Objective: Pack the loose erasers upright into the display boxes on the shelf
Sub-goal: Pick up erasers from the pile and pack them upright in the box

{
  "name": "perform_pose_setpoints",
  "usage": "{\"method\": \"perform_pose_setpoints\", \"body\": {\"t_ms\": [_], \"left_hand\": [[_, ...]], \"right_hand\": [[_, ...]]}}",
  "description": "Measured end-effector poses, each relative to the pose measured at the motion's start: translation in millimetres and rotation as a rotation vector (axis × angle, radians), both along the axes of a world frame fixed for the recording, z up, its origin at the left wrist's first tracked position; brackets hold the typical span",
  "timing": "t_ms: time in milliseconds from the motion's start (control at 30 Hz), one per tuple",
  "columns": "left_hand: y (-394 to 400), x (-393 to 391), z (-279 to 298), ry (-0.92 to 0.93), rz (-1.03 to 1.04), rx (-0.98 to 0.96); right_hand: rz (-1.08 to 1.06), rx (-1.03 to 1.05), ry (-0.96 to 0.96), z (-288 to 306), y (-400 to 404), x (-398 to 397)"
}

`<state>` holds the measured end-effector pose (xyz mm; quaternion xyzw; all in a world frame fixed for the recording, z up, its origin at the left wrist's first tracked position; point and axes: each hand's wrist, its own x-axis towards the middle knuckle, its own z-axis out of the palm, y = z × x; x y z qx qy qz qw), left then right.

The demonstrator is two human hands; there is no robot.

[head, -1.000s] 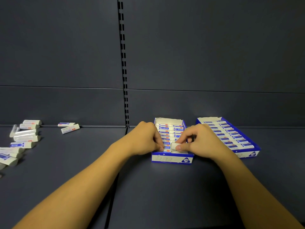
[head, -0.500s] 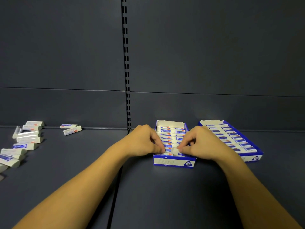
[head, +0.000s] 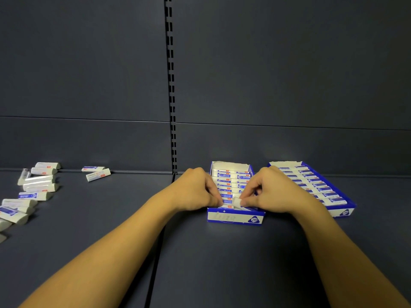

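White with a blue printed sleeve, the eraser (head: 237,202) is seen tilted at the near end of the middle display box (head: 235,216), just behind its front wall. It is pinched by the thumb and curled fingers of the right hand (head: 275,192). The left hand (head: 195,190) is curled over the box's left edge, its fingertips set against the packed erasers (head: 229,181); whether anything is gripped there cannot be told. The packed erasers are shown standing on edge in two columns that fill the box to its torn white back flap. The front wall of the box is blue with a white panel and a triangular "2B" mark. A second display box (head: 343,211), of the same blue card, lies just to the right at an angle, and is filled with one long row of erasers. Loose erasers (head: 37,187) are scattered flat at the far left of the shelf, and two more (head: 97,174) lie near the back wall, well apart from the boxes. The shelf (head: 222,263) is a dark grey matte surface with a seam running front to back. The back panels are of the same grey, divided by a slotted upright (head: 171,85).
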<state>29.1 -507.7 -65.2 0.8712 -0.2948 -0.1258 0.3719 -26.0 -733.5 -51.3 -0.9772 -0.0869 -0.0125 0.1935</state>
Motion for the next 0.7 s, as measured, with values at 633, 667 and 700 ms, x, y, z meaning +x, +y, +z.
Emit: {"method": "perform_pose_setpoints", "body": {"t_ms": [633, 667, 700], "left_hand": [[-2, 0, 2, -0.011, -0.003, 0.034], [-1, 0, 2, 0.01, -0.001, 0.011], [0, 0, 2, 0.031, 0.004, -0.026]], "right_hand": [[0.059, -0.063, 0.115, 8, 3, 1], [0.059, -0.061, 0.117, 8, 3, 1], [0.058, -0.051, 0.114, 9, 4, 0]]}}
